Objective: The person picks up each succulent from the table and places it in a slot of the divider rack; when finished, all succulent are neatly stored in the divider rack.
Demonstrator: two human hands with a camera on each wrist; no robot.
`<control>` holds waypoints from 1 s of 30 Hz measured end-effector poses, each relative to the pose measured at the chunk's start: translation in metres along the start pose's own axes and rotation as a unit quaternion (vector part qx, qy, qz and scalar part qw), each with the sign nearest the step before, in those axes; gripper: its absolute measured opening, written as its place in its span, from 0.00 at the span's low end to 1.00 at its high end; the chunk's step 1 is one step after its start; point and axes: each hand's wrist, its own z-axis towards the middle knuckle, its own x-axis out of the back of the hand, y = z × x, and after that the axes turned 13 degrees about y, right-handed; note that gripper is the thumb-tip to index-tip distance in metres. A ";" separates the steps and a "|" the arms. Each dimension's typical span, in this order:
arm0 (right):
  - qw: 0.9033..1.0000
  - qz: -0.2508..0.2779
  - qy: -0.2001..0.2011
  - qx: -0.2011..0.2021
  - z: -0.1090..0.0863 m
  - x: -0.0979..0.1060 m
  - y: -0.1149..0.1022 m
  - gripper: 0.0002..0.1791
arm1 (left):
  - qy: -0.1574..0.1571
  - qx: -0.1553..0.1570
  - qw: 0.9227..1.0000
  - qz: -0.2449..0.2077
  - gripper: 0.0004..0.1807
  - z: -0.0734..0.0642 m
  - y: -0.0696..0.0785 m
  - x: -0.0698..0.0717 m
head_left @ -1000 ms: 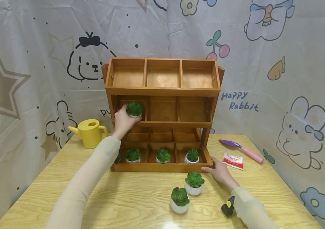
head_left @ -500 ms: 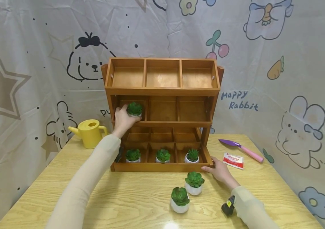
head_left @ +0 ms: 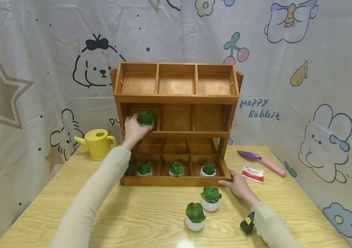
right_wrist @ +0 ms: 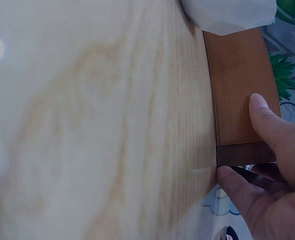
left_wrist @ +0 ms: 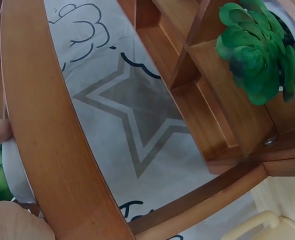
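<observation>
My left hand (head_left: 135,130) holds a small potted succulent (head_left: 146,117) at the left compartment of the middle tier of a brown wooden shelf (head_left: 176,100). In the left wrist view, thumb and finger stand at the white pot (left_wrist: 18,175), partly hidden behind a board. My right hand (head_left: 239,186) grips the shelf's lower right front corner, its thumb (right_wrist: 261,112) on the front board and its fingers round the end. In the bottom tier, one succulent each sits in the left (head_left: 144,167), middle (head_left: 177,168) and right (head_left: 208,168) compartments.
Two more potted succulents, one nearer (head_left: 195,217) and one farther (head_left: 211,198), stand on the table before the shelf. A yellow watering can (head_left: 97,144) is at left. At right lie a purple-and-pink trowel (head_left: 260,160) and a red-and-white packet (head_left: 253,174). A small black object (head_left: 247,224) lies by the right sleeve.
</observation>
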 end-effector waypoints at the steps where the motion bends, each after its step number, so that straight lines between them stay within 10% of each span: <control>1: 1.000 0.000 0.000 -0.001 0.000 0.000 0.000 0.45 | 0.000 0.000 1.000 -0.001 0.36 0.000 0.000 0.000; 30: 1.000 0.003 0.001 -0.001 0.001 -0.001 0.001 0.44 | 0.009 0.018 1.000 -0.012 0.45 -0.006 -0.002 -0.003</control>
